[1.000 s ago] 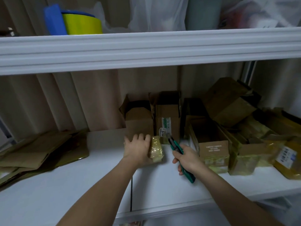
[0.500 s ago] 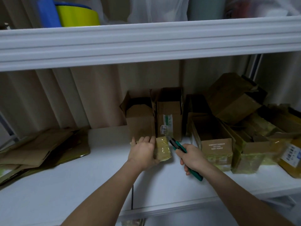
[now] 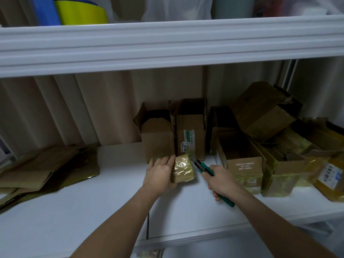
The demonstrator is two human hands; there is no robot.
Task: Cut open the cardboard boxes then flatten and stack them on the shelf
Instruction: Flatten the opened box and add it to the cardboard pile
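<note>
A small cardboard box [image 3: 183, 169] wrapped in yellowish tape lies on the white shelf [image 3: 93, 211] in the middle. My left hand [image 3: 160, 174] covers its left side and grips it. My right hand [image 3: 220, 180] holds a green utility knife [image 3: 202, 167] whose tip points at the box's upper right corner. Two open boxes [image 3: 158, 138] [image 3: 191, 135] stand upright just behind. A pile of flattened cardboard [image 3: 42, 168] lies at the left end of the shelf.
Several more open and taped boxes [image 3: 242, 164] crowd the shelf's right side, one tipped box [image 3: 264, 110] on top of them. An upper shelf [image 3: 167, 45] overhangs, carrying a yellow and blue container [image 3: 80, 12] and plastic bags. A beige curtain hangs behind.
Both hands and the small box have shifted slightly right and further back on the shelf. The knife tip has stayed near the box's right corner.
</note>
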